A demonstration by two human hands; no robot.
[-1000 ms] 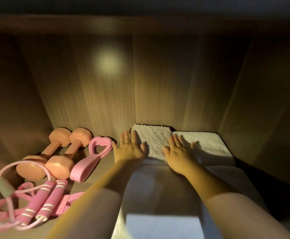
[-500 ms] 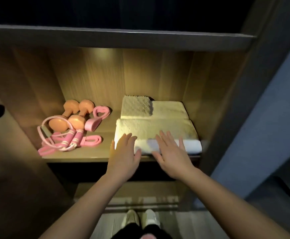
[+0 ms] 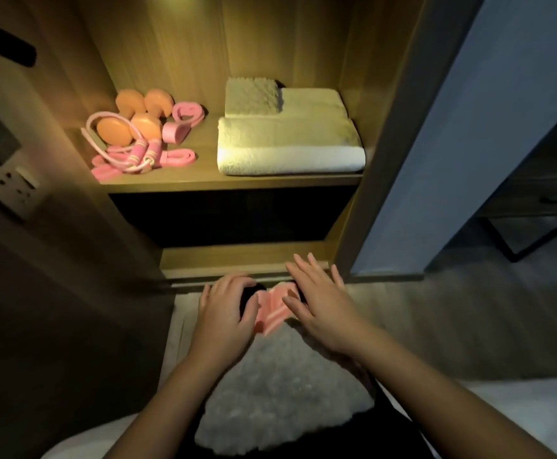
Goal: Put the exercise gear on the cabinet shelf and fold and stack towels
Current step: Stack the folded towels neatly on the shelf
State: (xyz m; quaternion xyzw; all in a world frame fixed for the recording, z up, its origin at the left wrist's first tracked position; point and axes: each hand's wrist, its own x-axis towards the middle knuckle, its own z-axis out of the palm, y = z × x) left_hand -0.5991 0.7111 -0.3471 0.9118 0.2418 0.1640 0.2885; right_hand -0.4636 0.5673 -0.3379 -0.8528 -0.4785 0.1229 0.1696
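Pink jump rope (image 3: 131, 153) and orange dumbbells (image 3: 128, 122) are lying at the left of the shelf (image 3: 220, 185), folded towels (image 3: 287, 145) are sitting stacked at its right, and below, the left hand (image 3: 224, 318) is hanging loosely curled, empty, the right hand (image 3: 320, 304) hovering flat, empty.

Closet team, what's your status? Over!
Left hand, right hand empty, low before cabinet. Towels stacked on shelf; dumbbells, rope, bands beside them. Grey fluff, pink thing by hands.

On the tan, wood-grain shelf (image 3: 230, 183), the dumbbells (image 3: 114, 132) were orange, the jump rope (image 3: 141, 155) pink with white-striped handles, the grip ring (image 3: 187, 111) pink, and the folded towels (image 3: 290, 150) cream-white. Below the shelf, the fluffy fabric (image 3: 280, 392) was grey and the small item (image 3: 272, 311) pink with pale stripes.
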